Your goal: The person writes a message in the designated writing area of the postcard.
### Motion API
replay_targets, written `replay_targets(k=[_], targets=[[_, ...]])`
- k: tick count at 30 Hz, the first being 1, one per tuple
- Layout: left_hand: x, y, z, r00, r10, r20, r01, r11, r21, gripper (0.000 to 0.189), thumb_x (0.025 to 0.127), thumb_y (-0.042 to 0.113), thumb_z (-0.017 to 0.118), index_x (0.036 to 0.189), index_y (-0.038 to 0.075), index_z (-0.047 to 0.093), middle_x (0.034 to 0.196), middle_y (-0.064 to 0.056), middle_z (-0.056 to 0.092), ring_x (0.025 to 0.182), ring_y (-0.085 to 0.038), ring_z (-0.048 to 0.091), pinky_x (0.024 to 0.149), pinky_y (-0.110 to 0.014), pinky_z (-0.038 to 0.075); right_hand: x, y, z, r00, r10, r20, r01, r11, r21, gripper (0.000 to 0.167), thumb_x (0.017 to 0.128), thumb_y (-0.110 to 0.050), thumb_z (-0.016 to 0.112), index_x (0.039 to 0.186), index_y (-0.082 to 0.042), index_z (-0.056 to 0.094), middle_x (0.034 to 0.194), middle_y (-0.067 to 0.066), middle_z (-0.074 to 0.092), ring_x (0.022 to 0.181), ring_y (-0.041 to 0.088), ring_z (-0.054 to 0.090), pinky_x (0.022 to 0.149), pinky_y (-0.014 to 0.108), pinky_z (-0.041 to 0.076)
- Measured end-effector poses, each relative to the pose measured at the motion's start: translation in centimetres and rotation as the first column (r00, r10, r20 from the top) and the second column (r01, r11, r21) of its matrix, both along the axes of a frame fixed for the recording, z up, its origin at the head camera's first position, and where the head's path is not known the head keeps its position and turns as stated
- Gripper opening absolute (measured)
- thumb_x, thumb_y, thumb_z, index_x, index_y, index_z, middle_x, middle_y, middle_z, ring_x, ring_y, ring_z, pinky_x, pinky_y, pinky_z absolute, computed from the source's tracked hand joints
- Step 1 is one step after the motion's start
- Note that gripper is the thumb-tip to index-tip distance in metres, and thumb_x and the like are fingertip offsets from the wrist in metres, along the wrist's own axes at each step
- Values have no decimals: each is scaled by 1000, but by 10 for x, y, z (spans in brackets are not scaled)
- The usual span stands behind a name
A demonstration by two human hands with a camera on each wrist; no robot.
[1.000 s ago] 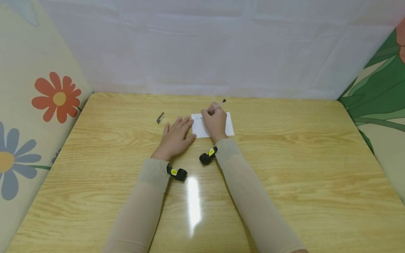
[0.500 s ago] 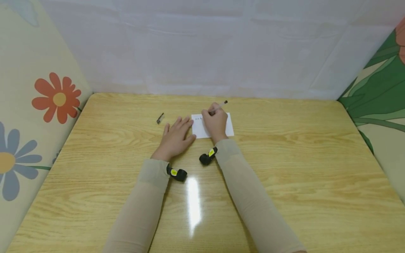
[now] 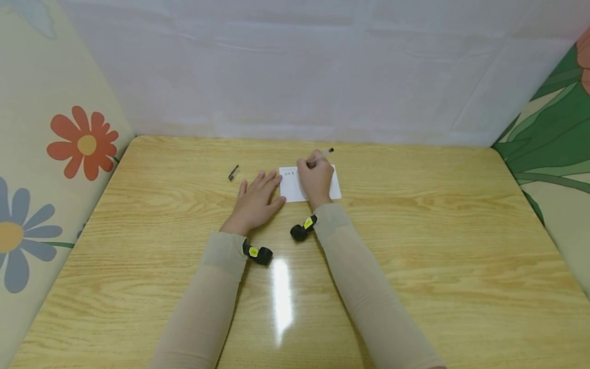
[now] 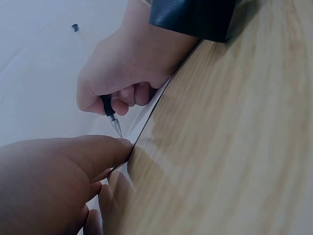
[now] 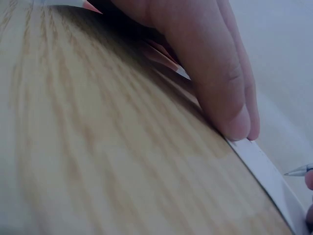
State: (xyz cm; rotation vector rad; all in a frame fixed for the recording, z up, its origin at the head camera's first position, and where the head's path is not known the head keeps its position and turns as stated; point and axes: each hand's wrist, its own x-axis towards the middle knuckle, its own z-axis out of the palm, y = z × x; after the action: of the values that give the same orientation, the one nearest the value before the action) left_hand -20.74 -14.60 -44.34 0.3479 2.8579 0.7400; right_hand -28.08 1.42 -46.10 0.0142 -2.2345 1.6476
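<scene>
A white sheet of paper [image 3: 289, 190] lies on the table, with a short row of small dark marks at its upper left. My right hand [image 3: 316, 180] rests over the sheet and grips a clear gel pen [image 3: 326, 152] with a black end. In the left wrist view, the pen's black grip [image 4: 107, 105] and metal tip point down toward the paper. My left hand [image 3: 255, 203] lies spread on the table, its thumb and fingertips at the paper's left edge. Left of it lies the pen cap [image 3: 233, 172]. My right hand hides the sheet's middle.
The wood-grain table [image 3: 438, 246] runs back to a white cloth backdrop [image 3: 295, 72]. Painted flower panels stand on both sides, with a red flower [image 3: 86, 145] at left. A black wrist camera [image 3: 261, 254] sits by each cuff.
My right hand and the pen have shifted slightly to the right across the paper, and more of the dark marks show. My left hand, the paper and the cap have stayed put.
</scene>
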Motion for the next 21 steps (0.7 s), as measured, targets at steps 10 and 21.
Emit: replay_targets(k=[10, 21], targets=[[1, 0, 1, 1000, -1, 0, 1, 1000, 0, 64, 106, 39, 49, 161, 12, 29, 169, -7, 16, 156, -30, 2, 121, -59, -11, 1, 0, 1, 999, 27, 23, -27, 1000, -2, 22, 87, -8, 64, 69, -10, 53, 66, 3, 56, 64, 15, 52, 59, 23, 42], [1, 0, 2, 1000, 3, -1, -3, 1000, -2, 65, 106, 39, 50, 161, 12, 28, 169, -7, 16, 156, -30, 3, 121, -59, -10, 1, 0, 1, 999, 31, 20, -31, 999, 14, 21, 88, -9, 64, 70, -10, 53, 65, 3, 55, 63, 16, 51, 58, 24, 42]])
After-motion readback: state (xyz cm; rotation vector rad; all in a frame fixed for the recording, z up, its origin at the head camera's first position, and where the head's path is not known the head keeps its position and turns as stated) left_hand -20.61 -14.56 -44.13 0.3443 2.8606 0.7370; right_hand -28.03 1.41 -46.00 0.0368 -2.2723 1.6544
